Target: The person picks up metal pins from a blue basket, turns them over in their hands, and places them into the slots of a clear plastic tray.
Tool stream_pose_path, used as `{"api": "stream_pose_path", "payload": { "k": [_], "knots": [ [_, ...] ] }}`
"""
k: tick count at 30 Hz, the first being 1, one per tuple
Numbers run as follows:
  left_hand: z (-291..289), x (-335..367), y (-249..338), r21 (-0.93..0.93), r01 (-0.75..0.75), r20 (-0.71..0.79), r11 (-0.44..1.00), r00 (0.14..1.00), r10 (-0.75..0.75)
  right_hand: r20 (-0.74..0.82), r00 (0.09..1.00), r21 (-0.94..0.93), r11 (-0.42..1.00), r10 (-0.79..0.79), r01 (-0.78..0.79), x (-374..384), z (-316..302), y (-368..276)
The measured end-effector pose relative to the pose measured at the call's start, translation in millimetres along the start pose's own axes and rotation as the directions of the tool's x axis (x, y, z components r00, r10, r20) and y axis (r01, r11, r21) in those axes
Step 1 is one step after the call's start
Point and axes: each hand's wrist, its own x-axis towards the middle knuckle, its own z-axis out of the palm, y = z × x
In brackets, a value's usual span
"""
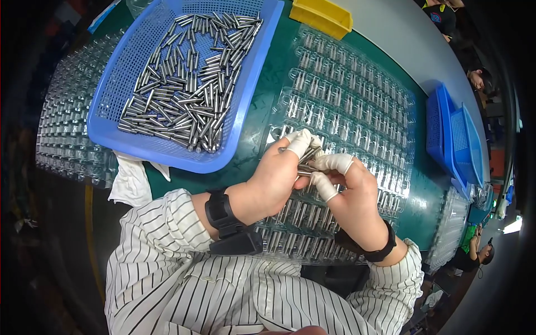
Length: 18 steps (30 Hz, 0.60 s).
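Several slim metal pins [306, 158] are bunched in my left hand [277, 172], its fingers closed round them. My right hand [353, 187] meets it from the right, thumb and forefinger pinched at the pins' ends. White finger cots cover several fingertips on both hands. Under the hands lies a clear plastic tray [335, 134] with rows of slots, many holding upright-looking or slanted metal pins. To the left, a blue perforated basket [237, 137] holds a loose heap of similar pins [184, 95]. My other fingers are partly hidden behind the hands.
A yellow bin [322, 18] stands at the far edge of the green table [267, 72]. Stacked clear trays [75, 111] sit left of the basket, beside a white cloth [130, 180]. Blue baskets [455, 137] are at the right. Other people appear along the right side.
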Motion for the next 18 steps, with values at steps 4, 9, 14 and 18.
{"api": "stream_pose_path", "payload": {
  "k": [4,9,14,18],
  "knots": [
    [0,2,-2,-0.053,-0.017,-0.017,0.998,1.000,0.016,-0.024,0.990,0.143,0.981,0.139,-0.134,-4,0,8],
    [-2,3,-2,-0.073,-0.015,-0.014,0.997,1.000,0.014,0.060,0.927,0.517,0.783,0.371,-0.347,-9,0,20],
    [-2,5,-1,-0.056,-0.015,0.020,0.998,1.000,0.016,0.094,0.917,0.638,0.684,0.387,-0.354,-7,-1,22],
    [-3,9,-3,-0.057,-0.021,0.051,0.998,0.998,0.023,0.130,0.900,0.657,0.644,0.416,-0.393,-5,-5,24]
  ]
}}
